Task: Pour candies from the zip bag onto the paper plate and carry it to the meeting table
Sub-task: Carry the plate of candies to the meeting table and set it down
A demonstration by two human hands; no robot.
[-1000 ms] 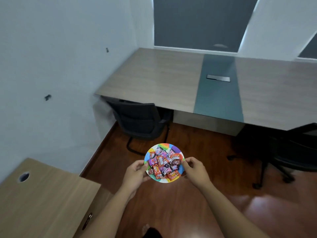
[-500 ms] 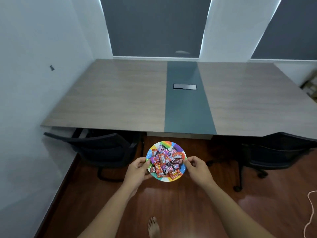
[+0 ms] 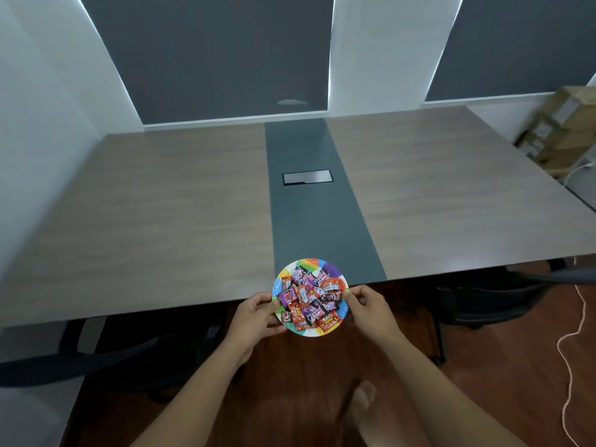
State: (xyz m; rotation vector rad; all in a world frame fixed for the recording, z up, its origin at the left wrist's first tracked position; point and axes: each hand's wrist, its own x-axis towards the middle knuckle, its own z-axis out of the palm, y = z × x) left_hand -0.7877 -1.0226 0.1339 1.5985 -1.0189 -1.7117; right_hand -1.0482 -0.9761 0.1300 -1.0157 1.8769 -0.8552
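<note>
Two hands: both grip one plate at the near edge of the table.
Table (image 3: 161, 201): wide wood-grain top with a dark grey strip down the middle and a black hatch (image 3: 307, 177) set in that strip; no items lie on the top.
Chairs: one dark chair (image 3: 96, 359) tucked under the near edge at left, another (image 3: 503, 295) at right.
Floor (image 3: 290, 382): reddish wood; a bare foot (image 3: 362, 403) stands on it, and a pale cord (image 3: 577, 337) trails at right.
Plate (image 3: 324, 264): round, rainbow rim, held level in the air, its far half over the table edge.
Left hand (image 3: 256, 314): fingers curled, thumb on top, pinching the plate's left rim.
Right hand (image 3: 371, 306): fingers curled, pinching the right rim.
Candies (image 3: 308, 300): red, purple and pink wrappers heaped on the plate.
</note>
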